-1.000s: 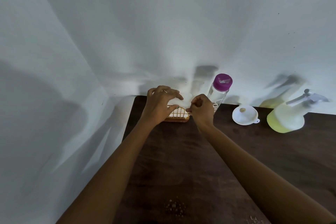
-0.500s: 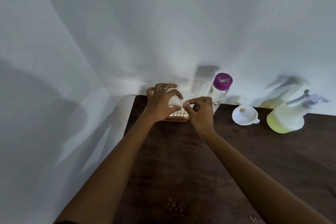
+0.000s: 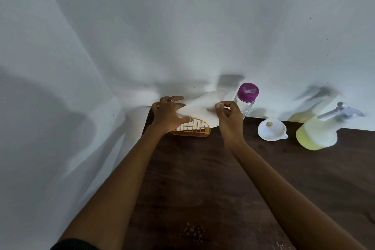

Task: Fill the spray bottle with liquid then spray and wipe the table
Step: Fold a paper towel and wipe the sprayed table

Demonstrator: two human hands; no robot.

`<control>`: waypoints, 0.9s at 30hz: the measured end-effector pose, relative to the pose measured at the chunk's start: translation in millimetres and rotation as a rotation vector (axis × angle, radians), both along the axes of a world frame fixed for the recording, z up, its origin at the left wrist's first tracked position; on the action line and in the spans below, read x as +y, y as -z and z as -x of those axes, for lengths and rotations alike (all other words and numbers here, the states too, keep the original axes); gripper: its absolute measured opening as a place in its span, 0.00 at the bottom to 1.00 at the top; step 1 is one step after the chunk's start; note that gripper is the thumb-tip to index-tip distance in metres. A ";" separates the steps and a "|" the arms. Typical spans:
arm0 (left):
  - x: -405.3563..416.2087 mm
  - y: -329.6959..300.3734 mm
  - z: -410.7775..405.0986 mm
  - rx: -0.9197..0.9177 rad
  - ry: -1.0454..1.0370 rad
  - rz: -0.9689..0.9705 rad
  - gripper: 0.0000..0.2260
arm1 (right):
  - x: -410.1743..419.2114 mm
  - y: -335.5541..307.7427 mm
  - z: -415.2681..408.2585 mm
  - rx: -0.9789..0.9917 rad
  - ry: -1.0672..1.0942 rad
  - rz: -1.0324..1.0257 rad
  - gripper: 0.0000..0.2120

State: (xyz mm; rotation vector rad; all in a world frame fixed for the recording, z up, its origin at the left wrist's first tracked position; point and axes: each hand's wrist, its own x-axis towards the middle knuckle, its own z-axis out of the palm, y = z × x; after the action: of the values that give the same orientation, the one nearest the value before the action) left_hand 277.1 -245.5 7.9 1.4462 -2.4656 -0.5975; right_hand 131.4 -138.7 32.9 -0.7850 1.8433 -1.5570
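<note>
Dim, cool-toned light overall, source seems behind or above the camera. Brightest patch on the wall [image 3: 182, 36] centre frame, fading grey toward the upper corners. Soft multiple shadows on the wall at left and behind the purple-capped bottle [image 3: 245, 99] and spray bottle [image 3: 316, 134] (its nozzle smeared by motion blur). Strong wide-angle bending at the edges. Dark table [image 3: 203, 178] murky, low detail.

Table [image 3: 203, 178]: dark brown, mottled. Holder [image 3: 192, 128]: yellow-orange grid. Tissue [image 3: 199, 107]: white. Bottle cap [image 3: 248, 91]: purple. Funnel [image 3: 271, 131]: white. Spray bottle [image 3: 316, 134]: pale yellow.
</note>
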 end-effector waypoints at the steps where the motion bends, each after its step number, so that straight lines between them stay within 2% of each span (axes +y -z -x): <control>1: 0.1 0.4 -0.6 0.000 -0.006 -0.008 0.26 | -0.1 -1.6 0.1 -0.042 0.001 0.006 0.04; 6: 1.9 3.3 -4.7 -0.044 -0.015 -0.059 0.27 | -0.6 -6.2 4.5 -0.207 0.024 0.062 0.04; 15: 14.0 -0.4 -12.5 0.013 -0.098 -0.124 0.29 | 3.5 -29.1 6.6 -0.227 -0.045 0.109 0.07; 20: 33.4 -13.1 -24.2 0.112 -0.172 -0.169 0.28 | 15.8 -49.1 9.2 -0.182 -0.011 0.162 0.04; 22: 45.5 -21.3 -26.0 0.242 -0.233 -0.173 0.23 | 21.4 -54.4 7.9 -0.219 0.000 0.163 0.05; 23: 54.1 -29.5 -27.0 0.387 -0.277 -0.227 0.19 | 25.4 -56.2 7.2 -0.242 -0.005 0.161 0.05; 25: 77.3 -47.1 -28.1 0.741 -0.317 -0.435 0.13 | 36.7 -61.7 6.2 -0.226 -0.008 0.154 0.05; 26: 90.9 -55.9 -27.1 0.852 -0.310 -0.550 0.11 | 43.2 -64.0 5.5 -0.213 -0.006 0.155 0.05; 27: 105.5 -65.5 -26.2 0.889 -0.296 -0.639 0.15 | 51.1 -66.1 3.8 -0.205 0.007 0.148 0.05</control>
State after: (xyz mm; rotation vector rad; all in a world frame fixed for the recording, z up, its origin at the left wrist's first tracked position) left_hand 303.4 -140.0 73.4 1.2595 -1.3912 -1.6174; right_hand 127.6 -87.6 99.1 -0.6572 1.6000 -1.7259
